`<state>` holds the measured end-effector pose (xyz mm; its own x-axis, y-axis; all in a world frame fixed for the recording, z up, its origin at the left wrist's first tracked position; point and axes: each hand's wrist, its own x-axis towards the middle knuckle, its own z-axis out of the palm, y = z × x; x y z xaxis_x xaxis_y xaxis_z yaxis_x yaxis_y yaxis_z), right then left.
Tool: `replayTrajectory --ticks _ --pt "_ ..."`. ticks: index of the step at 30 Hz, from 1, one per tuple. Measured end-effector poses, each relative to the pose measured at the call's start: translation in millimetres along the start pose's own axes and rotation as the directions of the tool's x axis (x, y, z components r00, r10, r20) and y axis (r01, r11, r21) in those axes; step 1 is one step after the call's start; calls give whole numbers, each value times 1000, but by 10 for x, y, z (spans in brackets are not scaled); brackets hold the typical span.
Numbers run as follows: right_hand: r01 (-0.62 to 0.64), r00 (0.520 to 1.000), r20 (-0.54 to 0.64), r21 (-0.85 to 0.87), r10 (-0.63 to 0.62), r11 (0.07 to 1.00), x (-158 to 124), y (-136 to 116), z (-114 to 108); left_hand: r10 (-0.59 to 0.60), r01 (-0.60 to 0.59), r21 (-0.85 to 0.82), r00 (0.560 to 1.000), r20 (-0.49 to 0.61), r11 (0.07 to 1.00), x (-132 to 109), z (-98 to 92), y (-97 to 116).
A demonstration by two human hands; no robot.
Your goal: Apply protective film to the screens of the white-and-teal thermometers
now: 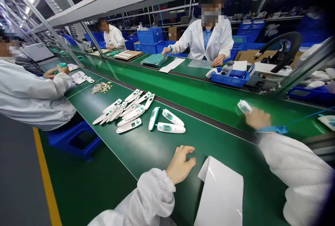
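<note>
My right hand (258,118) is over the green conveyor belt at the right, closed round one end of a white and teal thermometer (244,106). Near the middle of the green bench, my left hand (181,164) is empty, its fingers curved and apart. A curled white sheet (221,193) lies to its right. Beyond my left hand lie three white and teal thermometers, one of them (171,128) the closest. Several white casings (129,125) are piled to their left.
A person (204,39) across the belt touches a stack of green trays (154,60). Another person (34,90) works at the left. A blue bin (230,78) stands across the belt. Cords (101,87) lie on the bench, and a metal beam crosses overhead.
</note>
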<state>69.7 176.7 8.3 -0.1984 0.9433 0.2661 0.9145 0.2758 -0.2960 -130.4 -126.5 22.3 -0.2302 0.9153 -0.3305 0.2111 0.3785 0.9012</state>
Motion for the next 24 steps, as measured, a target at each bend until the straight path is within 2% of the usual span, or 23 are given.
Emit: replayTrajectory --ticks 2,4,8,11,12,15,17,20,24 --pt "-94 995 -31 -18 93 995 -34 1 -25 -22 22 -4 1000 10 1000 -57 65 -46" --pt "-86 995 -43 -15 85 996 -136 -33 -113 -33 34 -14 998 50 999 -89 155 -61" --pt "149 988 37 41 -151 988 -631 -148 -412 -24 23 10 989 145 1000 -85 352 -60" --pt "273 944 149 149 -295 950 -1263 -249 -632 -13 14 -3 983 182 1000 -26 471 -77" --pt "284 922 191 257 -337 924 -1490 -279 -687 -11 17 -31 981 194 999 -2 499 -84" --pt "177 930 231 405 -287 897 -2073 -323 -758 -2 47 -185 972 234 982 56 541 -80" --pt "105 943 241 440 -230 892 -2310 -310 -723 7 69 -275 964 266 959 77 536 -53" --pt "-40 943 307 485 -127 874 -2442 -262 -588 19 69 -298 959 281 952 89 502 -11" --pt "-258 899 437 580 -28 773 -2412 -226 -403 23 22 -206 977 214 978 88 420 -22"
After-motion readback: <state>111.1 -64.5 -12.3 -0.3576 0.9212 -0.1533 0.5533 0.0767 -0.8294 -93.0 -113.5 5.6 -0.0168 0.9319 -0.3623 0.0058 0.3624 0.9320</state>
